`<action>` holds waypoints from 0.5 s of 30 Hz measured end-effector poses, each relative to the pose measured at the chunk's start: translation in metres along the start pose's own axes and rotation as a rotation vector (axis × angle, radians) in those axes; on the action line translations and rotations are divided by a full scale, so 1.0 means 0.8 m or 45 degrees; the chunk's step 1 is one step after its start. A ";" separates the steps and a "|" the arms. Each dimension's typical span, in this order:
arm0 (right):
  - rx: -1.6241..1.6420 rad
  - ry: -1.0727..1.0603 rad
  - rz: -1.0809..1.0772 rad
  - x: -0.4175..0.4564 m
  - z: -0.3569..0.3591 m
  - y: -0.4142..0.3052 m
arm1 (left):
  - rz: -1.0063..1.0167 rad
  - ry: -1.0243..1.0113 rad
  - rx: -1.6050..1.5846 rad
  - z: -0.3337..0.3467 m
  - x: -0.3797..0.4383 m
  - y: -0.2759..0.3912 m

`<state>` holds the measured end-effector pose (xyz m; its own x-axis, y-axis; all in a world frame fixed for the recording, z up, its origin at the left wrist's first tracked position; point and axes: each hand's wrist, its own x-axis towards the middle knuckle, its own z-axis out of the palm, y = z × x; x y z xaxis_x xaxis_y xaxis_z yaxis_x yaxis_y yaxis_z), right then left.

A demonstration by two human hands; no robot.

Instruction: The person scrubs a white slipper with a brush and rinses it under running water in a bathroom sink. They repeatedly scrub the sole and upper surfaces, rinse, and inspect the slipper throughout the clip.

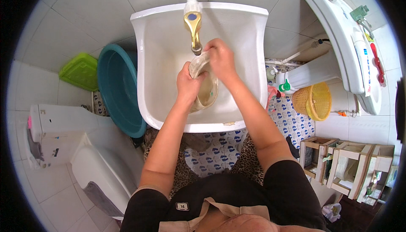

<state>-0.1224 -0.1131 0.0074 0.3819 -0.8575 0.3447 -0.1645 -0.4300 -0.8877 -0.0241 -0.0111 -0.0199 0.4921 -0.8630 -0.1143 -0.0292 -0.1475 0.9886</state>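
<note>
Both hands hold a pale, off-white shoe-shaped item (206, 100) inside a white ceramic sink (247, 73); whether it is a shoe or a slipper, I cannot tell. My left hand (190, 83) grips its near left edge, with the thumb at the opening. The fingers of my right hand (221, 57) pinch its upper end on the right. A small green mark shows in its interior. Directly above the upper end is the spout of a gold-coloured faucet (194, 32) with a blue spot on its handle. Whether water is running cannot be made out.
Left of the sink lean a teal plastic basin (115, 95) and a green plastic lid or tray (79, 71), near a white toilet (98, 165). On the right are a pedestal washbasin (336, 25) with toiletries, a yellow wastebasket (318, 101) and a wooden rack (349, 165).
</note>
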 end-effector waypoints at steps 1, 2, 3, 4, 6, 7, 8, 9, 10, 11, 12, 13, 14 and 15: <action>0.153 0.027 0.140 0.004 -0.007 0.013 | -0.049 -0.036 -0.150 0.003 -0.004 0.012; 0.380 0.054 0.394 0.006 -0.012 0.025 | -0.097 -0.072 -0.300 0.007 -0.009 0.026; 0.386 0.066 0.364 0.006 -0.010 0.022 | -0.144 -0.102 -0.445 0.006 -0.013 0.036; 0.391 0.079 0.335 0.007 -0.010 0.020 | -0.135 -0.101 -0.448 0.006 -0.013 0.036; 0.364 0.080 0.271 0.008 -0.006 0.008 | -0.113 -0.095 -0.448 0.003 -0.012 0.038; 0.322 0.067 0.236 0.009 -0.007 -0.006 | -0.091 -0.108 -0.381 0.002 -0.010 0.035; 0.280 0.054 0.202 0.009 -0.007 -0.020 | -0.068 -0.120 -0.313 0.000 -0.007 0.029; 0.279 0.024 0.174 0.005 -0.006 -0.033 | -0.050 -0.125 -0.249 -0.002 -0.007 0.020; 0.274 -0.001 0.145 0.002 -0.007 -0.047 | -0.062 -0.122 -0.208 -0.002 -0.008 0.016; 0.271 -0.028 0.117 0.000 -0.006 -0.054 | -0.074 -0.118 -0.167 -0.001 -0.009 0.012; 0.151 0.027 0.089 -0.002 -0.006 -0.031 | -0.078 -0.131 -0.125 0.004 -0.009 0.014; 0.309 0.060 0.294 -0.007 -0.006 -0.008 | -0.118 -0.135 -0.300 0.008 -0.010 0.016; 0.474 0.096 0.493 -0.009 -0.010 0.011 | -0.156 -0.138 -0.471 0.011 -0.012 0.023; 0.644 0.119 0.694 -0.010 -0.010 0.009 | -0.196 -0.129 -0.641 0.010 -0.012 0.025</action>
<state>-0.1339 -0.1120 0.0005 0.2835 -0.9420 -0.1796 0.1384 0.2255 -0.9644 -0.0366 -0.0095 0.0005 0.3705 -0.8958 -0.2456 0.4698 -0.0474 0.8815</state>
